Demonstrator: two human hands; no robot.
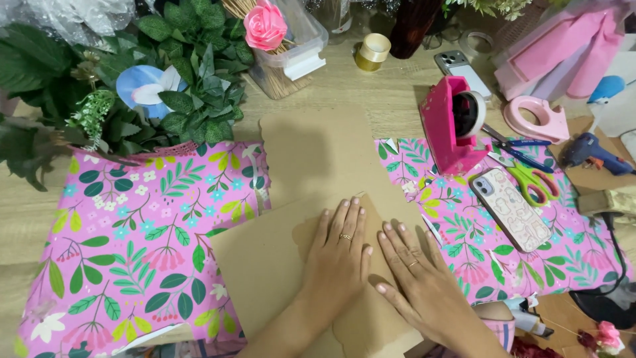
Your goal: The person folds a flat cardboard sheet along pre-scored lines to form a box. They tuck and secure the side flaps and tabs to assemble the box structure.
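Observation:
My left hand [336, 255] and my right hand [416, 272] lie flat, fingers together, side by side on folded brown kraft paper [265, 265] in the middle of the table. Both hands press on the fold where a scalloped-edged flap overlaps. A second part of the brown paper [315, 149] with a wavy edge stretches away from the hands. Under it lies pink floral wrapping paper [132, 245], which shows to the left and right. Each hand wears a ring.
A pink tape dispenser [454, 122], scissors [533, 179], a phone in a patterned case [509, 207], a blue glue gun [593, 154] and a lighter pink dispenser [536, 118] sit on the right. Green foliage [192, 79], a pink rose [265, 25] and a clear box stand at the back.

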